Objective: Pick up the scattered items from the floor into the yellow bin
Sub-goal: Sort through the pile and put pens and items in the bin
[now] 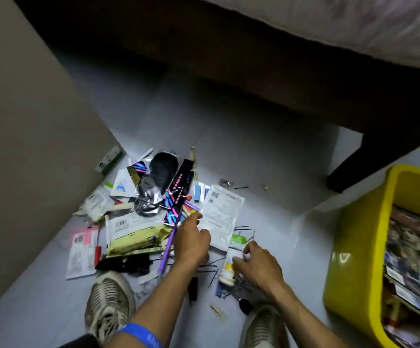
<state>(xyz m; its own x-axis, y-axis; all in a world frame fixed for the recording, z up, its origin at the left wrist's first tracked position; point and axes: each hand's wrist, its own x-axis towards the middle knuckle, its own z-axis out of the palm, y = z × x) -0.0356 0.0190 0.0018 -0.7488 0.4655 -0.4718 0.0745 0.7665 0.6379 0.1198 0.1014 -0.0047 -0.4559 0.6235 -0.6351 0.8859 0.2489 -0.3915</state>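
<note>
1. Your wristband at bottom centre is closest to the lens.
2. Left hand reaches over the white pouch mid-frame, fingers curled, not clearly gripping anything.
3. Right hand pinches the small white bottle.
4. Looks like the pickup stage; next you'd carry that to the yellow bin at lower right.
5. Loads of hairpins left.

The scattered items lie in a loose heap on the grey floor ahead of my shoes: packets, a purple stick, hairpins, a small white bottle. The yellow bin stands to my right, already holding packets.
</note>
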